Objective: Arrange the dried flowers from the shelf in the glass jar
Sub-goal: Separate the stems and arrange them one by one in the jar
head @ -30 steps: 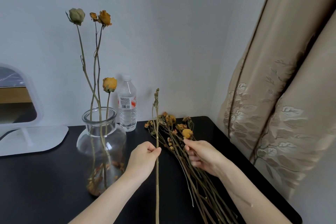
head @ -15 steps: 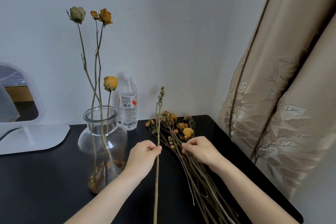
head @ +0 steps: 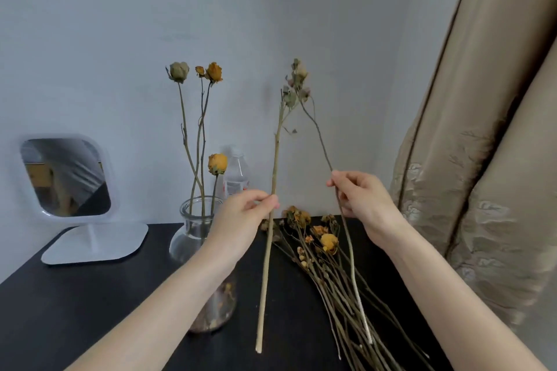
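A clear glass jar point(head: 193, 226) stands on the black table, partly behind my left forearm, with several dried roses point(head: 214, 163) rising from it. My left hand point(head: 244, 220) pinches a long pale dried stem point(head: 272, 178) held upright just right of the jar. My right hand point(head: 361, 199) holds a thinner dried stem point(head: 318, 132) lifted above the table, its top leaning left toward the other stem's buds. A bundle of dried flowers point(head: 327, 244) lies flat on the table between and below my hands.
A white-framed mirror point(head: 67, 178) stands at the left on the black table point(head: 75, 304). A plastic water bottle point(head: 236, 175) stands behind the jar by the wall. A beige curtain point(head: 482, 159) hangs close on the right.
My right hand has lifted a thin stem up out of the bundle. My left hand has raised its stem higher. The view has tilted so everything sits lower in frame.
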Motion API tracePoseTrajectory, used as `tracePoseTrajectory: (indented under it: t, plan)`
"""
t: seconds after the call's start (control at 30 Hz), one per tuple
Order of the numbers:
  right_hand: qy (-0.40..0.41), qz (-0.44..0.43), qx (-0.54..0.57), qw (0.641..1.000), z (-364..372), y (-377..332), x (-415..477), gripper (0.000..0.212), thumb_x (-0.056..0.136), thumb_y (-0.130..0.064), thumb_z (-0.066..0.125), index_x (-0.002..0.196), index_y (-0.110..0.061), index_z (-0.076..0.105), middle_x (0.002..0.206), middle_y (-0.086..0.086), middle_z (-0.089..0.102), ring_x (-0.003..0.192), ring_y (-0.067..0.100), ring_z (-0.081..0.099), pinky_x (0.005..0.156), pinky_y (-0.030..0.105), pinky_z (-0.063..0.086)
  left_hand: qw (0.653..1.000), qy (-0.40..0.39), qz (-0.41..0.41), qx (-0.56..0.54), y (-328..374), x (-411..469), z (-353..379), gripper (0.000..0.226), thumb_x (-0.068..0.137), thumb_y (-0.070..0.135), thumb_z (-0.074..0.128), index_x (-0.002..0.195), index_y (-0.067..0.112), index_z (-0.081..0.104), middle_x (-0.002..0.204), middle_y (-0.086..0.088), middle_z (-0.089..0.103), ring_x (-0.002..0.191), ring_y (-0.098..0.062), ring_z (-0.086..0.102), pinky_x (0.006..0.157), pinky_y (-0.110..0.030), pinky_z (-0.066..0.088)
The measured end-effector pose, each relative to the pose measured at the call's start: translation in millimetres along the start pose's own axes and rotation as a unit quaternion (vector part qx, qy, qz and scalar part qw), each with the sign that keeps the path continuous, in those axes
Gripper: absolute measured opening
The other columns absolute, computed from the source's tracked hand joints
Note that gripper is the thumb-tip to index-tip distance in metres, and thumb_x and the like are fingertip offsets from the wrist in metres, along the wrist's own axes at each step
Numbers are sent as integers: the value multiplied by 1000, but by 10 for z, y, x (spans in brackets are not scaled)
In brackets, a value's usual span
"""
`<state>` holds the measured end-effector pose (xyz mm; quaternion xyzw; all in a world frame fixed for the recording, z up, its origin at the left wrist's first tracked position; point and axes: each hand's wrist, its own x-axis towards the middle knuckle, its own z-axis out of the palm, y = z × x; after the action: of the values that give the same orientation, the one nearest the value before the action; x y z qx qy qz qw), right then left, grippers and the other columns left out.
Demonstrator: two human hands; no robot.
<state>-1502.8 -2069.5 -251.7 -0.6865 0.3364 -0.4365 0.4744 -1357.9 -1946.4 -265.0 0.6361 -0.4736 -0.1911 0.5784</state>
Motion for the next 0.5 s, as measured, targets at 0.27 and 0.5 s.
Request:
tracePoseTrajectory:
  t: [0.27,0.5]
  plan:
    - [10,-156,69,985,634,-1022,297,32,98,-12,38,70,-18,53,60,-3,41,34,0,34,40,13,29,985,141,95,-40,601,307,-953,20,92,22,52,78,21,66,34,12,30,34,-4,27,34,-15,27]
    - [20,-201,52,978,1102,-1270,509,32,98,-13,33,72,-19,52,66,-4,45,57,9,38,56,22,32,967,212,131,-46,732,501,-1323,19,93,23,51,81,22,66,41,14,31,35,-6,28,34,-12,23]
